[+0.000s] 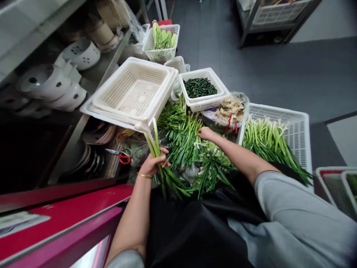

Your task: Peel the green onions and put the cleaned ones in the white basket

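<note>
My left hand (pixel 156 162) is closed around a small bunch of scallions (pixel 156 143). Their white ends point up and away, and the green leaves hang toward my lap. Over the pile of loose scallions (pixel 181 130) is my right hand (pixel 205 133), its fingers pinched together at the pile's right side. Whether a stalk is between those fingertips I cannot make out. Nearer my lap lie cut green leaves and trimmings (pixel 213 167). To the right, a white basket (pixel 297 128) holds a row of scallions (pixel 267 139) with their white ends away from me.
Stacked white baskets (pixel 131 89) stand left of the pile. Beyond it is a basket of dark green chillies (pixel 200 87), beside a bag of pale roots and scraps (pixel 230 109). Red-handled scissors (pixel 124 158) lie at the shelf edge. White perforated bowls (pixel 52 83) fill the left shelf.
</note>
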`<state>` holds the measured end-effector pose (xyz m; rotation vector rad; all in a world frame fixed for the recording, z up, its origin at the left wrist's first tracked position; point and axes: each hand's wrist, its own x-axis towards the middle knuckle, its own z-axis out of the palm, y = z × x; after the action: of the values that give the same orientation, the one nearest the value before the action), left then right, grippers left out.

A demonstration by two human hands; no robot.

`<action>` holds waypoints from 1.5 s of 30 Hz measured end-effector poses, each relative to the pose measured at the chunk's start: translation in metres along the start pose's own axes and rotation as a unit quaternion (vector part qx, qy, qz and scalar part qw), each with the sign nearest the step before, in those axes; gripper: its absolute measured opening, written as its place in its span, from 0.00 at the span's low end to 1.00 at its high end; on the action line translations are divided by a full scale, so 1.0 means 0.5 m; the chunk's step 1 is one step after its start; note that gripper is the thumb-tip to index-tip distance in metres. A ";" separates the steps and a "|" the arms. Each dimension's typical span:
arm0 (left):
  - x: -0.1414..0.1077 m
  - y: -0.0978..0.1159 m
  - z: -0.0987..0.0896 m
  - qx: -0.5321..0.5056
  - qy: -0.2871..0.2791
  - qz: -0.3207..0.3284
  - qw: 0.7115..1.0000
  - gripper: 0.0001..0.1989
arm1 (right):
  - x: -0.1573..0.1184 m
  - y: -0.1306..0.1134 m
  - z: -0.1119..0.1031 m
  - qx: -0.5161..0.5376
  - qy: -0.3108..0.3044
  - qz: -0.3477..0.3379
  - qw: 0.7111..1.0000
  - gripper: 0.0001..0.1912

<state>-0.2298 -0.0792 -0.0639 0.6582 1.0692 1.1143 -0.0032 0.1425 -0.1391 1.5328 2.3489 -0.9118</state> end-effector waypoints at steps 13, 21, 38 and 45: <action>0.079 0.007 -0.034 0.129 0.149 -0.051 0.979 0.15 | 0.191 -0.053 0.152 0.077 0.026 0.142 0.987 0.17; 0.131 -0.060 0.093 0.269 0.254 0.050 0.928 0.15 | -0.164 -0.141 0.172 0.127 0.110 -0.075 0.983 0.20; -0.066 0.071 0.184 0.226 -0.071 0.103 0.966 0.16 | -0.417 -0.115 -0.064 0.460 -0.082 -0.277 0.840 0.15; -0.142 0.074 0.107 0.113 -0.059 0.126 0.984 0.21 | -0.521 0.172 -0.282 0.634 0.183 -0.223 0.718 0.11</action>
<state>-0.1991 -0.1290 0.0129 1.0503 1.0378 1.1619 0.2121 0.0508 0.0615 1.4612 2.3733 -3.0438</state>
